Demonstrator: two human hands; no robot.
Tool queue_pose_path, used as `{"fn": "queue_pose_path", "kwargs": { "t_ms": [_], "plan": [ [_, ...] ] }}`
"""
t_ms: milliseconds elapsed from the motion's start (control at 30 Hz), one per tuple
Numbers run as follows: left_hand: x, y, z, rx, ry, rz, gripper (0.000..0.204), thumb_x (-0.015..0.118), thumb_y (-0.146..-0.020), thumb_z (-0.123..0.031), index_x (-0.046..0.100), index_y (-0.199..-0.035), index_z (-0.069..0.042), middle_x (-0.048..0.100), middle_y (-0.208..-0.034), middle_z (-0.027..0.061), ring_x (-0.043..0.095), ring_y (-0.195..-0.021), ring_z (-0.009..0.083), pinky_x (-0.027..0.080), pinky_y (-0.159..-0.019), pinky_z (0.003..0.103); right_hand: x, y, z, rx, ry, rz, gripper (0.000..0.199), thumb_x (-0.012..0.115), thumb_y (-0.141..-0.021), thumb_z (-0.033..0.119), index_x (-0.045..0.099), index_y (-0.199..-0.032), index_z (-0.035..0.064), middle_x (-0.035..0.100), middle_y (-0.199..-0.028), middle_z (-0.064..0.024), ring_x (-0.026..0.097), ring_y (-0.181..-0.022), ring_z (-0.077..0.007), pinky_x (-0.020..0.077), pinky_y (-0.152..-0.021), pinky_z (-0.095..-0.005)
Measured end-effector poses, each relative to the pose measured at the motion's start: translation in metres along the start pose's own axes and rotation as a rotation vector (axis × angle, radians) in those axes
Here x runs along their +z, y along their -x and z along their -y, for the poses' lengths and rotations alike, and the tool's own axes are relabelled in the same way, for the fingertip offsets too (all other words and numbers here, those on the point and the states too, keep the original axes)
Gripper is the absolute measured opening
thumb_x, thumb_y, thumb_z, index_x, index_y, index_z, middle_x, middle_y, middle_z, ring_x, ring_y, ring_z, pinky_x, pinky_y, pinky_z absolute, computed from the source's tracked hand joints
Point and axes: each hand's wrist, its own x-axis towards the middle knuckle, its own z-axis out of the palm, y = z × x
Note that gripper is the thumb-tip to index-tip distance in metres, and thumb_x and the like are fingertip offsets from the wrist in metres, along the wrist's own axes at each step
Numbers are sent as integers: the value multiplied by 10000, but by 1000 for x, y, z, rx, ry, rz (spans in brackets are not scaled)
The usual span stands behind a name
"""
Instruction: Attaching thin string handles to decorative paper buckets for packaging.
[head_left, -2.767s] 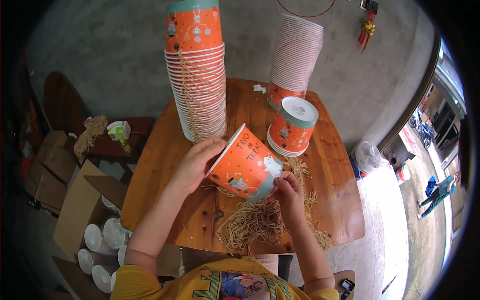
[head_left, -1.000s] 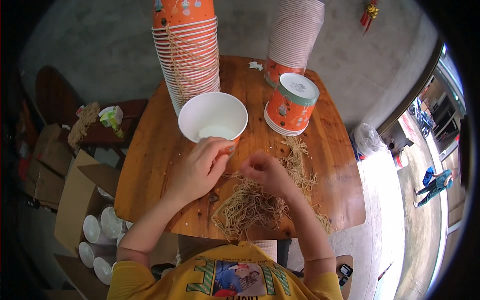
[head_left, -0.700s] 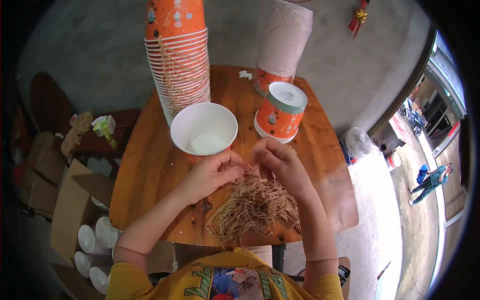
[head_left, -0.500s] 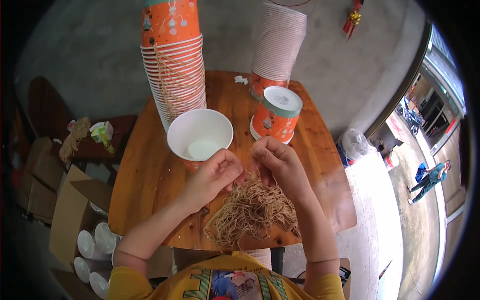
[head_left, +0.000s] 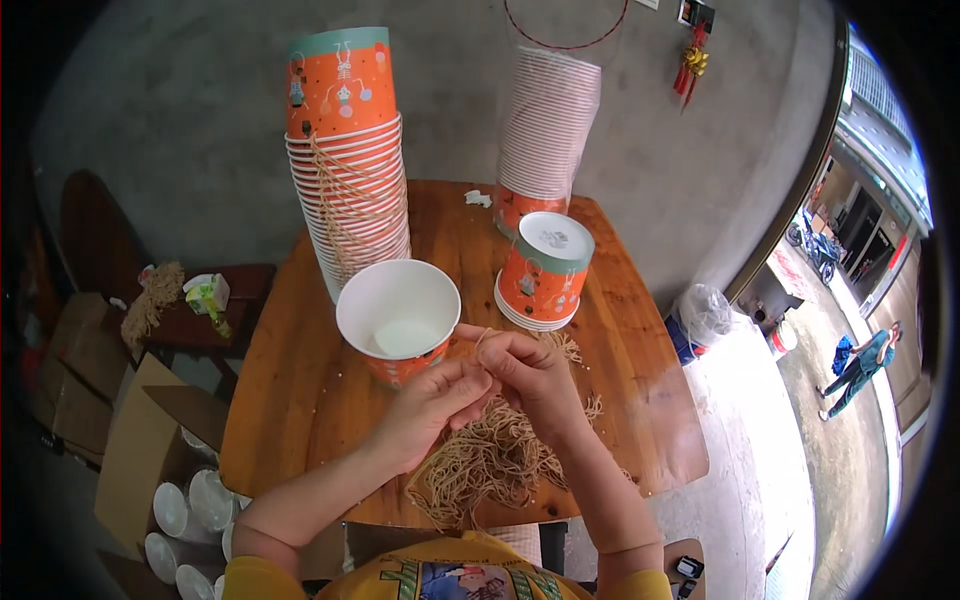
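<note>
My left hand [head_left: 425, 405] and my right hand [head_left: 535, 375] meet fingertip to fingertip above a tangled pile of tan string [head_left: 490, 455]. Both are closed in a pinch. A thin loop of string [head_left: 484, 338] shows at the right thumb and forefinger; the left fingertips press against the same spot, mostly hiding what lies between them. Just beyond the left hand stands an upright white-lined orange paper bucket [head_left: 400, 290], its mouth facing up. Some string ends [head_left: 562, 346] stick out past my right hand.
A tall stack of orange buckets [head_left: 350, 200], draped with string, stands at the table's back left. An upside-down bucket [head_left: 545, 285] and a plastic-wrapped stack [head_left: 550, 130] are at right. A carton of white tubs [head_left: 150, 440] sits lower left. Outside at right, a person [head_left: 860, 370] stands.
My hands have come together, the right one moving left until its fingers touch the left's. The whole view has tilted up slightly, so the table sits lower in it.
</note>
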Motion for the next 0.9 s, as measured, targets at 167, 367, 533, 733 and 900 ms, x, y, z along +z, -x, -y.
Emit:
{"fn": "queue_pose_path", "kwargs": {
  "t_ms": [167,367,533,733,900],
  "plan": [
    [-12,15,13,-92,-122,-42,232,508,-1012,-258,604,-1017,-46,564,-841,-17,474,-682,44,375,-590,182,2,9,-15,33,93,-123,190,598,-961,232,654,-920,55,657,-1174,-54,508,-661,-3,397,-546,-169],
    [-38,43,36,-120,-508,-94,211,497,-1004,-190,604,-968,-12,624,-836,21,564,-728,88,472,-666,241,-8,36,-73,-38,300,-167,164,659,-912,205,605,-929,52,648,-993,-5,570,-736,-87,481,-626,-238],
    [-39,61,19,11,-1058,-87,150,572,-943,-157,555,-914,-11,618,-856,130,622,-794,302,494,-706,381,11,38,-66,-446,952,-120,269,666,-889,160,570,-1099,22,590,-1149,-141,634,-900,-320,520,-762,-368],
    [-37,67,0,265,-1351,-49,145,599,-910,-139,504,-905,-30,594,-867,114,592,-845,317,475,-701,426,32,41,-78,95,395,82,142,609,-939,100,604,-1051,13,615,-1001,-58,583,-915,-92,482,-777,-255],
    [-45,66,-1,274,-1295,-17,125,597,-908,-120,509,-908,-32,592,-860,109,587,-820,314,476,-697,421,29,35,-81,-8,373,120,103,642,-919,107,631,-960,13,586,-903,-43,559,-794,-114,471,-724,-266]
  ]
}}
